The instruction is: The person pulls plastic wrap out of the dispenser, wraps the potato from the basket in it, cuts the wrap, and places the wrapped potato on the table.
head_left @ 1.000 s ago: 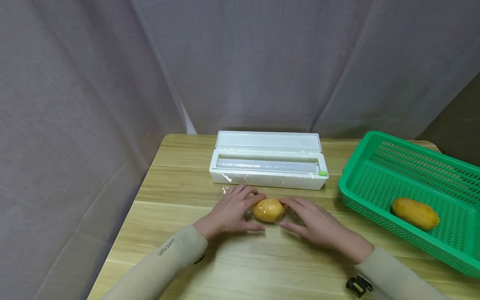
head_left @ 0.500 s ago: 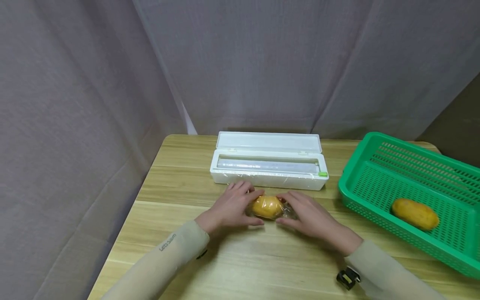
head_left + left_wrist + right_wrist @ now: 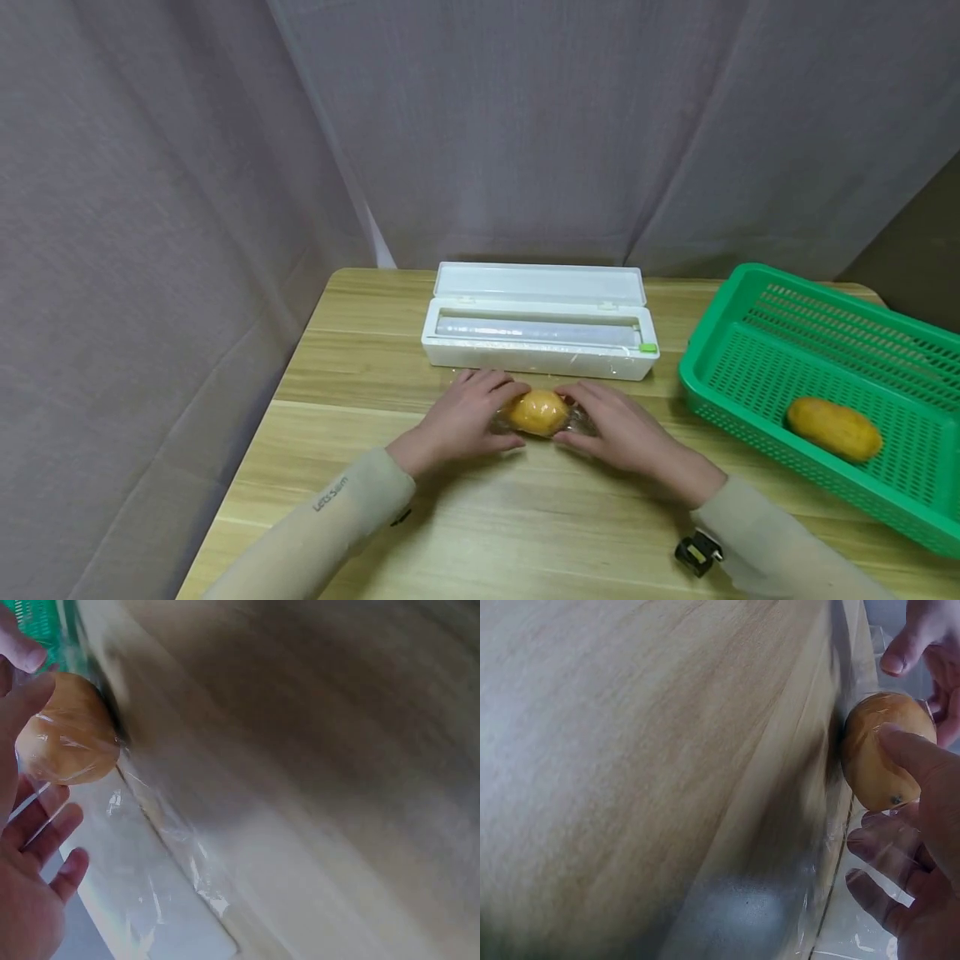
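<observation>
A yellow mango (image 3: 538,412) under clear, shiny plastic wrap (image 3: 832,847) lies between the two hands on the wooden table, in front of a white cling film box. My left hand (image 3: 467,417) holds its left end, thumb on the near side and fingers on the far side. At the right end, my right hand (image 3: 618,425) grips mango and bunched film the same way. The right wrist view has the right thumb pressed on the wrapped skin, beside a dark stem spot. The other fingers spread behind the film. From the mango, film stretches toward the box.
The cling film box (image 3: 540,358) stands behind the hands, lid up, its film roll (image 3: 536,331) inside and a green slider (image 3: 648,347) at the right end. On the right, a green plastic basket (image 3: 697,392) holds another yellow mango (image 3: 834,427). Grey curtains (image 3: 487,133) hang behind the table.
My right hand has moved left, in against the mango's right end, and film now bunches under its fingers. The mango has shifted slightly away from me. The box and basket have stayed put.
</observation>
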### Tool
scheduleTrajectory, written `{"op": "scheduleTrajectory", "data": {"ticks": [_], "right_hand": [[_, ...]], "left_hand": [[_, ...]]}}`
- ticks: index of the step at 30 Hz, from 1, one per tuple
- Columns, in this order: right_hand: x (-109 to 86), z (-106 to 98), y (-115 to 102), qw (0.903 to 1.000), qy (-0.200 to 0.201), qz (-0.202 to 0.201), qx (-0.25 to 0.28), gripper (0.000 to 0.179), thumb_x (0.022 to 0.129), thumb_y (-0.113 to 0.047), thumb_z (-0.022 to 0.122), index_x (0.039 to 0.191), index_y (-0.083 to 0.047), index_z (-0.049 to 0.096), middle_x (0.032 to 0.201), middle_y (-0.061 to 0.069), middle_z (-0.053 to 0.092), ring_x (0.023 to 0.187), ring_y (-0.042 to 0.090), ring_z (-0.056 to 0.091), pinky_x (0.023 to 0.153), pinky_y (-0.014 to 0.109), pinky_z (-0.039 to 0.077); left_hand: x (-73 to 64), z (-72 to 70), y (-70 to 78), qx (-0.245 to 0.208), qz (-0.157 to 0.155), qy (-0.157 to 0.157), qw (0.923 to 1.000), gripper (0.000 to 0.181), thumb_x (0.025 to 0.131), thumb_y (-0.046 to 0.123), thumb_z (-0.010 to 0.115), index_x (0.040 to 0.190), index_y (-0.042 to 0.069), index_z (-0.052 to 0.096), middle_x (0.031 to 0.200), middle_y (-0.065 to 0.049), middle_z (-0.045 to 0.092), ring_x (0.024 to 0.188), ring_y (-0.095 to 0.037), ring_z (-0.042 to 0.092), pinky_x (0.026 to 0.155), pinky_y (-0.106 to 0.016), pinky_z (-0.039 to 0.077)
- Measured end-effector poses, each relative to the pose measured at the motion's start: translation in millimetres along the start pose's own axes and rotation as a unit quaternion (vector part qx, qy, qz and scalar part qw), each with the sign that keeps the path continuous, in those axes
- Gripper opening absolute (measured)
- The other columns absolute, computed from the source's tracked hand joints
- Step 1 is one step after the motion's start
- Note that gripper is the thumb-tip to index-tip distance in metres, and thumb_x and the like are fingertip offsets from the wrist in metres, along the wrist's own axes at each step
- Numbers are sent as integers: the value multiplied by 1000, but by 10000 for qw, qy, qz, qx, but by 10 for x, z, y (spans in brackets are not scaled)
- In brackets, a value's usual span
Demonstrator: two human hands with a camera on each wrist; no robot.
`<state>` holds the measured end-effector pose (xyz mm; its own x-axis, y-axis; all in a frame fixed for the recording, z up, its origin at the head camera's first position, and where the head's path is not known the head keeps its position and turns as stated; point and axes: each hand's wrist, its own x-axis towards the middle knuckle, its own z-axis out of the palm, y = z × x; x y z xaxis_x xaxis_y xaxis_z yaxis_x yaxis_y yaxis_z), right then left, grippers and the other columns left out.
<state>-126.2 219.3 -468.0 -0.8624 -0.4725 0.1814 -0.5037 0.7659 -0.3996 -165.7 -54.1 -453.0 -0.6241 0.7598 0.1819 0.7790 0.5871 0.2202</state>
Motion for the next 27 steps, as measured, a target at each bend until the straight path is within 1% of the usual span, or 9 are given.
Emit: {"op": "scheduleTrajectory", "data": {"ticks": [4, 8, 12, 14, 16, 19, 23, 25, 27], "right_hand": [[-2, -3, 1, 10000, 26, 8, 71, 63, 91, -38, 86, 141, -6, 63, 131, 13, 70, 118, 34, 69, 100, 57, 58], [-3, -9, -1, 9999, 33, 33, 125, 62, 92, -38, 84, 141, -5, 64, 129, 13, 71, 116, 35, 70, 99, 58, 58], [11, -14, -4, 9998, -1, 70, 170, 60, 94, -38, 83, 140, -4, 65, 131, 16, 70, 120, 38, 68, 102, 60, 56], [19, -17, -3, 9998, -5, 101, 186, 59, 94, -38, 82, 140, -3, 66, 133, 18, 70, 122, 40, 68, 104, 61, 55], [26, -21, -3, 9997, -13, 133, 218, 60, 95, -38, 82, 140, -2, 66, 135, 20, 70, 124, 41, 67, 106, 61, 54], [25, -28, 1, 9993, -20, 248, 291, 68, 95, -40, 82, 147, -2, 60, 134, 20, 70, 123, 41, 67, 104, 61, 55], [21, -38, 13, 9979, 15, 390, 512, 81, 93, -43, 84, 155, -4, 50, 121, 13, 74, 109, 33, 72, 92, 56, 60], [21, -41, 18, 9970, 38, 424, 649, 78, 93, -43, 84, 153, -6, 51, 114, 8, 75, 103, 26, 72, 87, 52, 61], [16, -41, 22, 9963, 67, 448, 732, 69, 94, -43, 83, 146, -7, 56, 113, 6, 74, 102, 24, 71, 86, 51, 61]], "left_hand": [[-1, 44, -5, -344, -300, -39, 9990, 75, 87, 51, 87, 149, 18, 60, 139, -3, 64, 131, -24, 58, 117, -46, 44], [18, 69, 7, -701, -581, -73, 9958, 76, 86, 47, 89, 149, 17, 60, 143, -4, 63, 132, -26, 59, 117, -47, 45], [53, 74, 21, -1024, -878, -120, 9908, 73, 86, 41, 91, 148, 16, 61, 142, -5, 63, 130, -27, 60, 116, -48, 47], [74, 73, 20, -1114, -959, -138, 9890, 72, 86, 39, 91, 147, 16, 61, 141, -6, 63, 129, -26, 60, 115, -49, 47], [93, 70, 16, -1192, -1005, -168, 9876, 71, 86, 36, 92, 147, 15, 62, 140, -6, 64, 128, -26, 61, 114, -49, 47], [120, 57, 5, -1245, -1008, -239, 9868, 69, 87, 36, 91, 146, 15, 63, 139, -6, 65, 127, -25, 62, 113, -48, 48], [158, 20, -19, -1278, -935, -318, 9869, 65, 87, 36, 90, 143, 15, 65, 138, -6, 68, 125, -24, 64, 111, -46, 51], [181, -2, -35, -1322, -870, -347, 9868, 63, 87, 35, 91, 141, 14, 66, 136, -6, 69, 123, -23, 65, 108, -43, 53], [205, -22, -48, -1336, -796, -351, 9872, 60, 87, 34, 91, 138, 12, 67, 132, -5, 71, 119, -22, 67, 105, -40, 55]]}}
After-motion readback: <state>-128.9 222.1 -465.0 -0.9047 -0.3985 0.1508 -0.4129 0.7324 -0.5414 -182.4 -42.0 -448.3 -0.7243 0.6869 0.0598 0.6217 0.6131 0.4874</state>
